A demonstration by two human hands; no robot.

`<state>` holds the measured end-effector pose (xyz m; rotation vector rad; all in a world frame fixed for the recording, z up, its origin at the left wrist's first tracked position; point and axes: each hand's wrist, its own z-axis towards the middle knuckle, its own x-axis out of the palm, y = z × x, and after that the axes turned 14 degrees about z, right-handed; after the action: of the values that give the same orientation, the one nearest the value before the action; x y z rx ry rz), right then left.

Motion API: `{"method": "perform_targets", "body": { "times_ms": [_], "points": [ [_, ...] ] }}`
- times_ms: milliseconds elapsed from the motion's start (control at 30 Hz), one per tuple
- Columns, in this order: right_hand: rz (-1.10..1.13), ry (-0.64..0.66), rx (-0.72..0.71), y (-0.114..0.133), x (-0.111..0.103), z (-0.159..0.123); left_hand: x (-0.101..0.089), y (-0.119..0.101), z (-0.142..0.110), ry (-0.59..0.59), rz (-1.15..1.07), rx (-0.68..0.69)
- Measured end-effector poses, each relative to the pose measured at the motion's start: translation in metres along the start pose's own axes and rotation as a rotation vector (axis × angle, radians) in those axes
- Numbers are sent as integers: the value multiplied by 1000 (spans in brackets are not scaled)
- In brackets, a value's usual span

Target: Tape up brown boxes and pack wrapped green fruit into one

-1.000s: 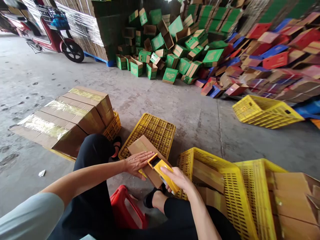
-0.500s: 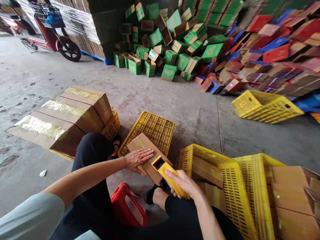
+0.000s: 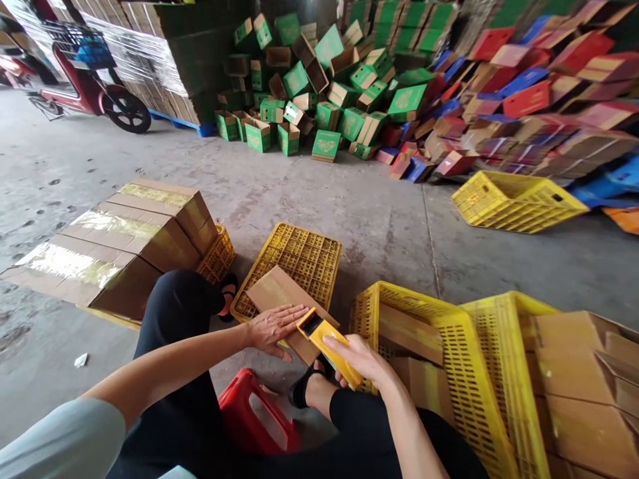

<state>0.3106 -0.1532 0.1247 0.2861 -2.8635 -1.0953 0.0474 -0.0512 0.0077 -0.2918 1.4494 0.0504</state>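
My left hand [image 3: 273,328] lies flat on a small brown cardboard box [image 3: 279,289], fingers stretched out and pressing its top. The box rests slantwise on the near edge of an upturned yellow plastic crate [image 3: 299,256]. In my right hand [image 3: 357,359] is a yellow hand-held tool [image 3: 333,346] with a dark opening at its front end; its exact kind does not show. Its front end is over the box, close to my left fingertips. Whether it touches the cardboard I cannot tell.
Yellow crates [image 3: 462,346] with cardboard boxes stand at my right. Taped cartons [image 3: 134,233] sit on a crate at my left. A red plastic stool [image 3: 249,406] is between my legs. Piled green boxes [image 3: 327,143], a tipped crate [image 3: 514,203] and a scooter [image 3: 94,100] are farther back.
The view has turned slightly right, so the surroundings sit farther left. The tool's front end has come closer to my left fingertips. My left hand stays on the box.
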Motion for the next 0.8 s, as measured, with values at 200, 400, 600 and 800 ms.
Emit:
{"method": "perform_targets", "body": {
  "times_ms": [200, 400, 600, 800],
  "points": [
    [35, -18, 13, -31, -17, -7, 3, 14, -2, 13, 1, 71],
    [99, -33, 8, -31, -13, -9, -3, 38, 2, 36, -51, 147],
    [101, -55, -35, -12, 2, -4, -20, 58, 5, 82, -50, 176],
    [89, -40, -41, -18, -4, 0, -8, 17, 14, 57, -3, 94]
  ]
}}
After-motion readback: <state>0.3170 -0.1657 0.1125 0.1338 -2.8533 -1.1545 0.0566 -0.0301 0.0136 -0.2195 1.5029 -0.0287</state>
